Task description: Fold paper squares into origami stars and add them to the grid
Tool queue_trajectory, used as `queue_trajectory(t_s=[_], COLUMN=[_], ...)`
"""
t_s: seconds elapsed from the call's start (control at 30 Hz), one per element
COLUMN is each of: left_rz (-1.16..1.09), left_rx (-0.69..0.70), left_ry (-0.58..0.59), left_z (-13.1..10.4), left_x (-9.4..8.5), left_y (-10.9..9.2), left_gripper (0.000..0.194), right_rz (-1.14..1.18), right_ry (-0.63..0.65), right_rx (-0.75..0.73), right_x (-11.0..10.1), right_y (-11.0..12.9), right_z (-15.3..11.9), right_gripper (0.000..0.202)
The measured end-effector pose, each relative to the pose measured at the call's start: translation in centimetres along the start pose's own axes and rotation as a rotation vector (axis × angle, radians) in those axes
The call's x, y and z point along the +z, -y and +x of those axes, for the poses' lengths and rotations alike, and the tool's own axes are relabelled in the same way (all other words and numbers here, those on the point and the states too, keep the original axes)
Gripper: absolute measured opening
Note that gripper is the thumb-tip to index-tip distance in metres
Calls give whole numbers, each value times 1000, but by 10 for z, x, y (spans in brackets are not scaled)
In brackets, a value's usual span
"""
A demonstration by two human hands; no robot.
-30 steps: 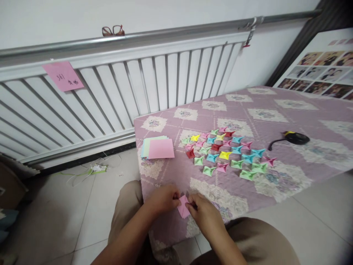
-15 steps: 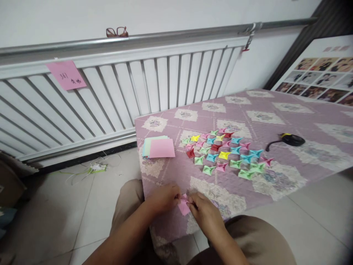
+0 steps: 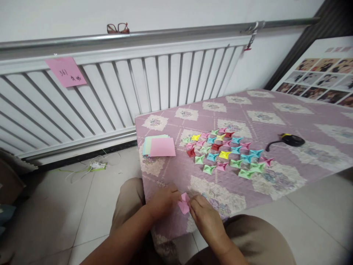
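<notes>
Left hand (image 3: 164, 200), right hand (image 3: 206, 216): both pinching one folded pink paper (image 3: 184, 207) | three red folded papers (image 3: 191, 152) | one paper stack (image 3: 162, 147)

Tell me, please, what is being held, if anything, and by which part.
A folded pink paper: the left hand holds its left edge, the right hand its right edge.

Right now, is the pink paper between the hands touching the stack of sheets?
Apart: the head view shows tablecloth between the pink paper and the stack of sheets.

Small pink paper (image 3: 184, 204), partly folded
</notes>
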State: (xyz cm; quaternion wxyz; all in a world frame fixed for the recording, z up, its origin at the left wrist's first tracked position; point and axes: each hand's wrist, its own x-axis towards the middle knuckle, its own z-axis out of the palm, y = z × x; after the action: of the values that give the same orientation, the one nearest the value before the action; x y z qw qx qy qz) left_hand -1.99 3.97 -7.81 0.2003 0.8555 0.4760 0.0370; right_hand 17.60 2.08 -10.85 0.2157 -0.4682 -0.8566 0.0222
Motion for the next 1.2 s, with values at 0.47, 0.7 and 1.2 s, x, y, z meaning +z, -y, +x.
queue_trajectory(t_s=[0.47,0.7,1.2], left_rz=[261,312,301], left_rx=[143,171,198], left_ry=[-162,-189,-96], left_z=[-11,-14,-24], left_x=[23,28,9], left_y=[8,11,2], left_gripper=[14,12,17], right_rz=[-17,33,-106], right_ry=[-13,-41,66], right_rx=[-180,-218,-106], right_x=[-10,-7,-14], right_y=[-2,-4,4], right_z=[-3,-3,-19], right_gripper=[24,24,38])
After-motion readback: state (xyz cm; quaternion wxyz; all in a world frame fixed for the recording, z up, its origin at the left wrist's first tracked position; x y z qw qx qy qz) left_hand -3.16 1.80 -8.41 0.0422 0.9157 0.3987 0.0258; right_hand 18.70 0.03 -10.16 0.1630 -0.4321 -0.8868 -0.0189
